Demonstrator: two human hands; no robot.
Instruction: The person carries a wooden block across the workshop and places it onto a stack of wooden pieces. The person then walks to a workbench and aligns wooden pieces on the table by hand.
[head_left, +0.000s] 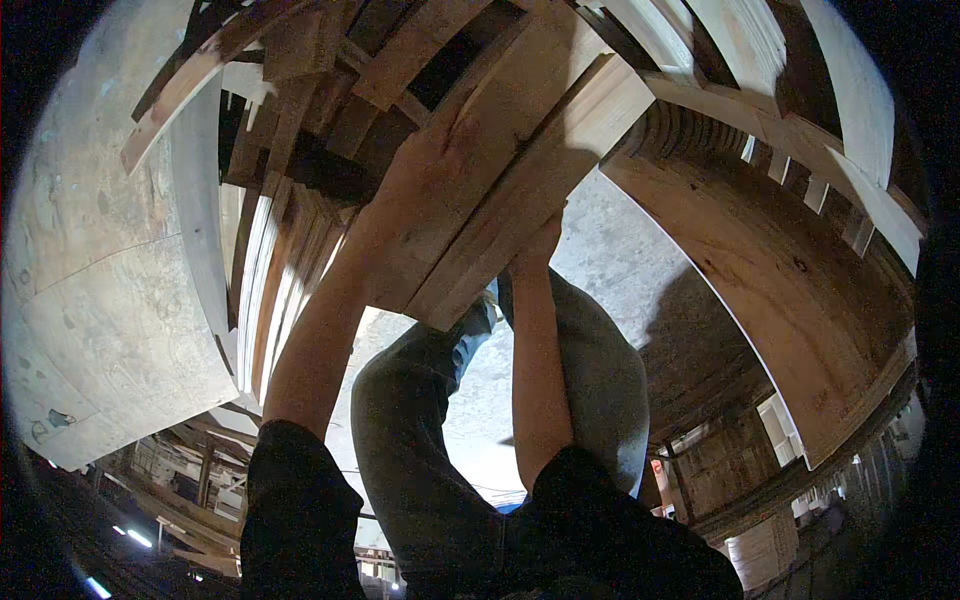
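The left hand [425, 165] has its grip closed on a bundle of wooden planks [500, 170], the palm pressed flat against the upper face and the fingers curled over the near edge. The right hand [537, 245] grips the same bundle from below at its lower right edge; only the knuckles and the back of the hand show, so how far its fingers wrap round cannot be told.

The planks are pale, rough-sawn boards stacked face to face. Their long axis runs diagonally, from the lower end near the middle of the view up and to the right, where the square-cut end of the outermost board points toward the top right. The left hand sits about midway along the bundle, on its left side. The right hand sits nearer the lower end, so most of the length reaches up beyond both hands.

Both bare forearms rise from dark short sleeves at the lower edge. Below the bundle are the person's knees in grey trousers [420, 440], above a pale concrete floor [620, 240]. Stacks of timber [780, 260] surround the scene, with a large pale sheet of board [100, 260] on the left.
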